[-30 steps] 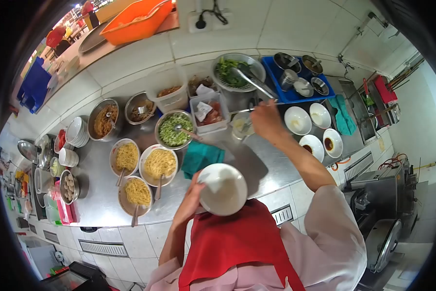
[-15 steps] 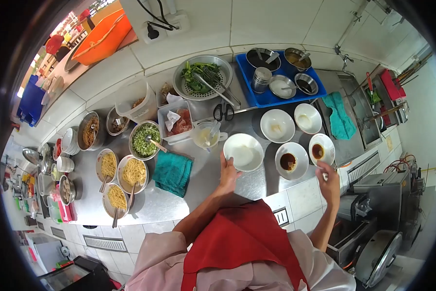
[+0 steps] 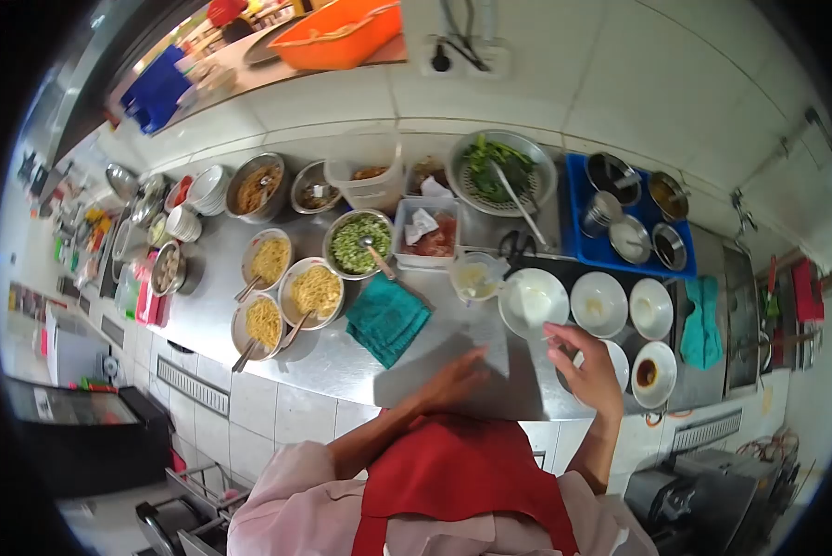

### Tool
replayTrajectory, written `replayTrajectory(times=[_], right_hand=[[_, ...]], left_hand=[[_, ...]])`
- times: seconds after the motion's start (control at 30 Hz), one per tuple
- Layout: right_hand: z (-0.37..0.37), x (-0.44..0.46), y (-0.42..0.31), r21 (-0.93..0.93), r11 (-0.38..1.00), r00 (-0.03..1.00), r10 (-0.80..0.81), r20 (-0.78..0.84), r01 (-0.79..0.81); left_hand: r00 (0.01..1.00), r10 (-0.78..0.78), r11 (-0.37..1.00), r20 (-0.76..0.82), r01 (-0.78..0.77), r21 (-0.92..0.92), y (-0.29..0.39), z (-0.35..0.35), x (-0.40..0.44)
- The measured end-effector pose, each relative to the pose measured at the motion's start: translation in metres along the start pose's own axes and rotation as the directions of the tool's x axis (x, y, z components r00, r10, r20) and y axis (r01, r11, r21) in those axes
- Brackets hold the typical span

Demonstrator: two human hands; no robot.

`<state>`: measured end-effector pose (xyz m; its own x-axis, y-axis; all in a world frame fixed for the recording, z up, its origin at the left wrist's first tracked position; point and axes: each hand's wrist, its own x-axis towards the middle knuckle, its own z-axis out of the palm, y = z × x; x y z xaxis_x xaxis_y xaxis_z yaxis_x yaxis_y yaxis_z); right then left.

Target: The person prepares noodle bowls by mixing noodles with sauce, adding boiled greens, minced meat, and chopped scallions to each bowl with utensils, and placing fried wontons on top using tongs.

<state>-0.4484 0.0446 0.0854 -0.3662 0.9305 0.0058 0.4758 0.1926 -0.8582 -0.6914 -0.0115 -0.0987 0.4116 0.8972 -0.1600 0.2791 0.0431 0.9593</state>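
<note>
My left hand (image 3: pixel 458 378) is over the front of the steel counter, blurred, with its fingers stretched out and nothing in them. Fingers apart and bent, my right hand (image 3: pixel 585 366) hovers near the lower right of a white bowl (image 3: pixel 510 313); I see nothing held in it. Just right of that bowl are a second white bowl (image 3: pixel 580 317) with a little pale matter in it and a smaller white bowl (image 3: pixel 636 324). My right hand partly covers another bowl (image 3: pixel 617 360). Beside that one, a bowl (image 3: pixel 664 391) holds dark brown sauce.
Noodle bowls (image 3: pixel 312 295), chopped greens (image 3: pixel 356 243) and a folded teal cloth (image 3: pixel 386 320) are on the left. Behind are a colander (image 3: pixel 456 176) of leafy greens, scissors (image 3: pixel 516 248) and a blue tray (image 3: pixel 575 243) of sauce containers. Another teal cloth (image 3: pixel 701 324) lies right.
The view has swung, shifting the counter right in the picture. My left hand has left the white bowl and drawn back leftward. My right hand has moved from the sauce bowl toward that white bowl.
</note>
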Motion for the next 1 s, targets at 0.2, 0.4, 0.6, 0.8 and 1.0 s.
replayTrajectory(times=[0.2, 0.4, 0.6, 0.8, 1.0], right_hand=[[0.019, 0.162, 0.002, -0.748, 0.659, 0.956, -0.169, -0.241, -0.072], [-0.001, 0.230, 0.043, -0.654, 0.737, 0.982, 0.067, -0.179, -0.169], [-0.023, 0.208, -0.007, -0.591, 0.768, 0.955, 0.090, -0.281, -0.246], [-0.021, 0.175, -0.004, -0.439, 0.886, 0.947, -0.001, -0.320, -0.147], [-0.036, 0.143, 0.002, -0.450, 0.886, 0.948, -0.041, -0.316, -0.111]], left_hand=[[0.916, -0.337, 0.867, 0.216, 0.213, 0.450, -0.003, -0.091, -0.146], [0.922, -0.386, 0.920, 0.001, 0.385, 0.078, 0.012, -0.160, -0.196], [0.929, -0.305, 0.733, -0.210, 0.088, -0.674, 0.049, -0.184, -0.018], [0.874, -0.356, 0.836, -0.332, 0.138, -0.531, 0.086, -0.185, 0.226], [0.912, -0.253, 0.617, -0.322, -0.104, -0.780, 0.091, -0.201, 0.234]])
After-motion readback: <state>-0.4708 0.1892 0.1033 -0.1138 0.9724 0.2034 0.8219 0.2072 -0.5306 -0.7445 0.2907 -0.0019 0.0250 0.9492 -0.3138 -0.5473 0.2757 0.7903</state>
